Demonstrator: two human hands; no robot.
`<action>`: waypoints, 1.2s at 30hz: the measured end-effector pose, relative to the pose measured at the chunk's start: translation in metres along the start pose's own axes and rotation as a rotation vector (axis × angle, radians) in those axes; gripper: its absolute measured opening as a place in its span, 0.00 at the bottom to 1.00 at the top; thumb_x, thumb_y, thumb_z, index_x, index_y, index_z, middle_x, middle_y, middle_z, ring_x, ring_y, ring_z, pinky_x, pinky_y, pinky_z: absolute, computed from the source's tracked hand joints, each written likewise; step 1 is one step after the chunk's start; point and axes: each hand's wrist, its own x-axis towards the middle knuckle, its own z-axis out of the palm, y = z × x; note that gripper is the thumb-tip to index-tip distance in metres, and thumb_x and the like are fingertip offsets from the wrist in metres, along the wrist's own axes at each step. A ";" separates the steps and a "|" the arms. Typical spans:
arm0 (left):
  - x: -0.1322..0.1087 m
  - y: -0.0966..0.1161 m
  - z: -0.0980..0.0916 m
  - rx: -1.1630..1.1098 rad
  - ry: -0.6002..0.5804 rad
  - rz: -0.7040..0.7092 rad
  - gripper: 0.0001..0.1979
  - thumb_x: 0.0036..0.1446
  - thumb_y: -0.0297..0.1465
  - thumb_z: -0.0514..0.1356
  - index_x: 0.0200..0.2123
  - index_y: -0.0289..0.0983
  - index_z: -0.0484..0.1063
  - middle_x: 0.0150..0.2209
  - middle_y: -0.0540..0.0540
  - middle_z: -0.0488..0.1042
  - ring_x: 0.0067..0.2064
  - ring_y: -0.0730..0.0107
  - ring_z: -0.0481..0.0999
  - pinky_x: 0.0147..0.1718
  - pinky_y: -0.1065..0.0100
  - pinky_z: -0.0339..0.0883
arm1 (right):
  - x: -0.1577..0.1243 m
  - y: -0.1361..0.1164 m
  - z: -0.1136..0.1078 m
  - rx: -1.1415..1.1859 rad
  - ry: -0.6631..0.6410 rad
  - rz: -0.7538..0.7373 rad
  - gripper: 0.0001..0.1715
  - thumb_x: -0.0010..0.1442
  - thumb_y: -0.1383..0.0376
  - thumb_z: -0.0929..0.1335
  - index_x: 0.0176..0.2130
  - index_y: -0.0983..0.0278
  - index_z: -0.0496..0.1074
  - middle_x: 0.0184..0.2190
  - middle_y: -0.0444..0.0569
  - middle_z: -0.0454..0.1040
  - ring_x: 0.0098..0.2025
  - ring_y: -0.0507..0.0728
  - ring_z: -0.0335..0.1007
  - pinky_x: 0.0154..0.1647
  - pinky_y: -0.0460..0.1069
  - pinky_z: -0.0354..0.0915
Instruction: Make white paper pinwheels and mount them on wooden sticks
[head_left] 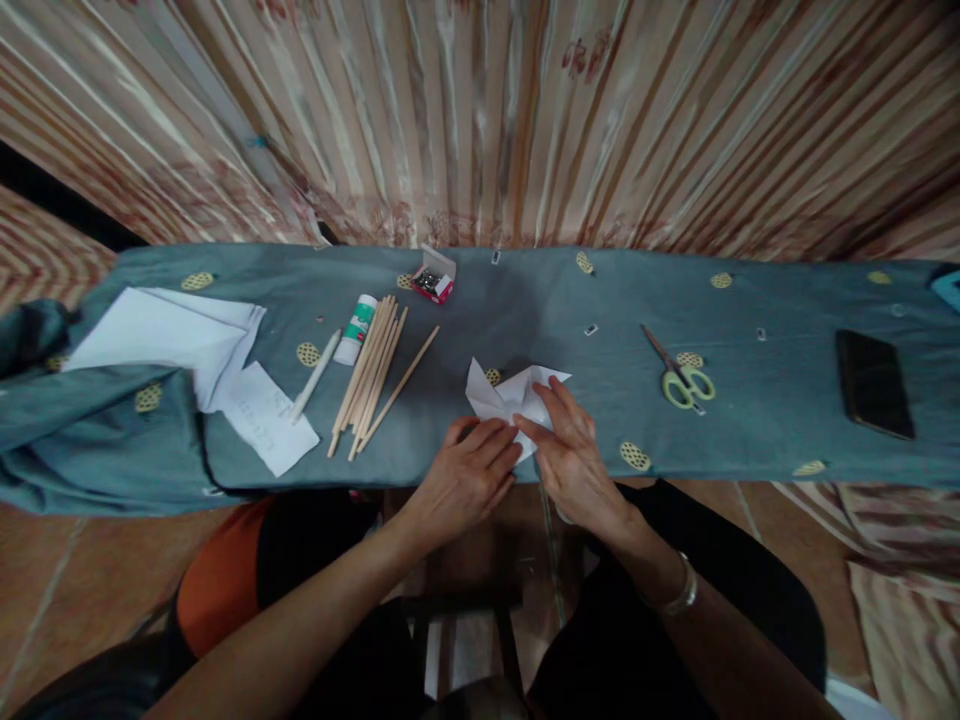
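Observation:
A folded white paper pinwheel (pixel 491 401) lies near the front edge of the cloth-covered table, its pointed blades sticking up to the left and right. My left hand (pixel 474 464) is closed on its near left side, with the fingers bent together over the paper. On the right side, my right hand (pixel 571 457) holds the pinwheel, one finger reaching towards its middle and the others over the right blade. Both hands hide the pinwheel's near part. A bracelet sits on my right wrist.
Left of the hands lie several wooden sticks (pixel 369 380), a glue stick (pixel 355 330), a white pen (pixel 316 376) and white paper sheets (pixel 161 335). An opened small box (pixel 433 277) with metal bits stands behind. Scissors (pixel 679 380) and a phone (pixel 874 384) lie to the right.

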 end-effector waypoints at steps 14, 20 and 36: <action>0.002 0.000 -0.002 -0.016 -0.009 -0.024 0.14 0.62 0.30 0.55 0.49 0.33 0.72 0.51 0.38 0.76 0.56 0.54 0.69 0.59 0.46 0.53 | 0.002 0.004 0.002 -0.048 0.021 -0.011 0.22 0.65 0.73 0.57 0.51 0.62 0.72 0.65 0.56 0.58 0.71 0.65 0.42 0.62 0.65 0.55; 0.003 0.001 -0.004 -0.034 -0.025 -0.026 0.14 0.62 0.30 0.55 0.49 0.33 0.71 0.51 0.37 0.75 0.56 0.53 0.69 0.60 0.44 0.51 | 0.003 0.001 -0.004 -0.057 0.023 -0.024 0.23 0.65 0.73 0.57 0.53 0.62 0.71 0.66 0.56 0.56 0.71 0.65 0.41 0.62 0.65 0.54; -0.002 -0.006 -0.008 -0.077 0.016 -0.022 0.19 0.61 0.34 0.57 0.54 0.34 0.68 0.55 0.37 0.73 0.62 0.52 0.64 0.63 0.42 0.42 | 0.010 -0.006 -0.013 -0.087 -0.117 -0.051 0.26 0.58 0.73 0.61 0.56 0.66 0.68 0.67 0.61 0.54 0.72 0.67 0.36 0.61 0.67 0.54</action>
